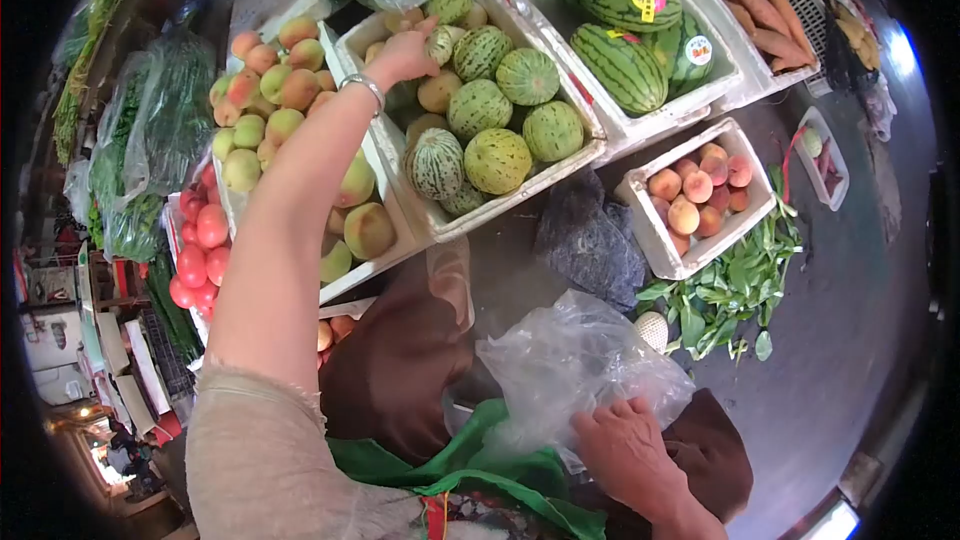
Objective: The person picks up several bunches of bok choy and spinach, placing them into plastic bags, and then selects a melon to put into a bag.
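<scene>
My left arm, with a silver bangle at the wrist, stretches to the far left side of a white foam box [455, 225] of green striped melons. There my left hand [405, 56] has its fingers closed against a small striped melon [439, 44]; part of the grip is hidden by the hand itself. Other melons lie close by, among them a yellowish-green one [498, 161]. Low in the view, over my lap, my right hand [625, 440] is closed on a crumpled clear plastic bag [570, 365]. The bag hangs over brown trousers and a green cloth [490, 475].
Left of the melons stands a box of peaches [300, 88], with tomatoes [205, 240] beyond. Watermelons [620, 70] fill a box at the back right. A smaller peach box [705, 190], leafy greens [735, 290] and a dark plastic bag [590, 240] sit on the floor.
</scene>
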A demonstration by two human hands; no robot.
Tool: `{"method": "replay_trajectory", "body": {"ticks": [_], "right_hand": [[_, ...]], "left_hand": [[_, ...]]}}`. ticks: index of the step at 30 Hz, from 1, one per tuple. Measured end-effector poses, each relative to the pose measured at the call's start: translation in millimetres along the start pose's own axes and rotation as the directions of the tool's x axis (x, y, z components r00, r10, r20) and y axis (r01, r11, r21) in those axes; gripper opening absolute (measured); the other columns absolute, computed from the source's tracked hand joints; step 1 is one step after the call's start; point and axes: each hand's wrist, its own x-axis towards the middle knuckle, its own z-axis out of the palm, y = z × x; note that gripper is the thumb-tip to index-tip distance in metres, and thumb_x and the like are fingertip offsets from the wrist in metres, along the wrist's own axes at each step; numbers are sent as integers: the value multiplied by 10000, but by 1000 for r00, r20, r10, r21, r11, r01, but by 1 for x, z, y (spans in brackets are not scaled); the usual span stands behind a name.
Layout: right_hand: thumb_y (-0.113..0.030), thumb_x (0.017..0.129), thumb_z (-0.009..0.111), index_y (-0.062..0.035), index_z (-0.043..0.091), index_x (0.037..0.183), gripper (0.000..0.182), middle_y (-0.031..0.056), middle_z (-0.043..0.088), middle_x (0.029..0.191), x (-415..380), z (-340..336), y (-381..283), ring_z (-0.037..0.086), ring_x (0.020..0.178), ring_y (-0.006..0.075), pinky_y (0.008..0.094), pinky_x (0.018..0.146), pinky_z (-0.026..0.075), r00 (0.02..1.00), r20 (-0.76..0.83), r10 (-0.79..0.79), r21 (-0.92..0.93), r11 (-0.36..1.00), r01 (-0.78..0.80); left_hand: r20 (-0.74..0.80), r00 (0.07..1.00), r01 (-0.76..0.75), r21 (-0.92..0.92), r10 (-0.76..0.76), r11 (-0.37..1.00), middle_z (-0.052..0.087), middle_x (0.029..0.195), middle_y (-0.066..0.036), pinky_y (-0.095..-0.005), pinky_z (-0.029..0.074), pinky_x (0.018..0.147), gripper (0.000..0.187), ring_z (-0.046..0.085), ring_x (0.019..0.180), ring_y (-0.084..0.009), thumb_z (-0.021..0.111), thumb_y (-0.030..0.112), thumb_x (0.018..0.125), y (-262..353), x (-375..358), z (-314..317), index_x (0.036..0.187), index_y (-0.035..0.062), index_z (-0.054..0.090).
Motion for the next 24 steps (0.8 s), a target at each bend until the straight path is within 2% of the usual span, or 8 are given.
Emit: {"method": "replay_trajectory", "body": {"ticks": [3, 4, 7, 13, 15, 17, 20, 24], "right_hand": [[-140, 830, 578, -76, 579, 902, 96, 104, 602, 801, 2, -13, -6, 572, 902, 289, 416, 897, 382, 999, 50, 18, 134, 991, -24], [-142, 835, 571, -79, 582, 907, 96, 103, 602, 799, 1, -12, -6, 572, 898, 289, 415, 895, 382, 999, 40, 9, 131, 991, -14], [-141, 841, 561, -81, 584, 911, 95, 101, 601, 797, -1, -13, -8, 572, 892, 289, 412, 894, 381, 1000, 21, 1, 113, 994, -4], [-138, 829, 563, -76, 585, 895, 94, 104, 603, 799, -10, -10, -14, 571, 889, 288, 410, 893, 383, 1000, -11, 2, 91, 996, -1], [-137, 822, 566, -73, 584, 885, 91, 105, 604, 800, -13, -9, -15, 572, 895, 288, 409, 894, 384, 999, -39, -7, 91, 996, 11], [-122, 793, 586, -73, 578, 843, 71, 98, 602, 779, -13, -6, -15, 582, 858, 284, 403, 851, 404, 994, -96, -44, 50, 998, 49], [-105, 767, 599, -77, 566, 806, 59, 86, 594, 752, -13, 0, -15, 590, 805, 273, 391, 799, 419, 982, -158, -108, -22, 994, 106], [-98, 751, 605, -81, 560, 786, 60, 74, 576, 719, -14, 3, -17, 579, 746, 263, 383, 748, 419, 954, -254, -159, -83, 986, 142]], "left_hand": [[-67, 995, 84, 80, -79, 993, 480, 1297, -202, -442, 452, 954, 863, 521, 1161, -407, 811, 220, 641, 29, -25, -14, 1399, 182, 400], [-189, 982, 17, 91, 0, 996, 506, 1208, -182, -453, 463, 903, 746, 552, 1067, -394, 808, 178, 641, 26, -30, -7, 1304, 167, 468], [-331, 939, -40, 154, 90, 987, 502, 1183, -177, -455, 454, 900, 710, 547, 1039, -402, 811, 160, 637, 34, -50, 2, 1268, 163, 485], [-353, 912, -243, -61, 207, 968, 515, 1177, -159, -407, 440, 920, 642, 534, 1065, -368, 786, 213, 725, 52, -117, -4, 1283, 92, 491], [-204, 979, -86, -348, 14, 934, 531, 1127, -184, -412, 449, 909, 552, 547, 1055, -370, 746, 255, 763, 40, -126, -16, 1237, 80, 522], [-189, 982, -63, -358, -7, 932, 573, 1080, -179, -404, 457, 896, 511, 575, 1029, -338, 726, 276, 784, 23, -130, -12, 1213, 67, 542], [-115, 975, 117, -456, -189, 882, 629, 988, -152, -377, 487, 822, 469, 610, 915, -276, 719, 234, 787, 13, -131, -6, 1184, 59, 541], [-101, 972, 150, -438, -214, 887, 631, 976, -139, -367, 493, 798, 462, 611, 889, -254, 719, 219, 779, 7, -129, -2, 1172, 57, 536]]}}
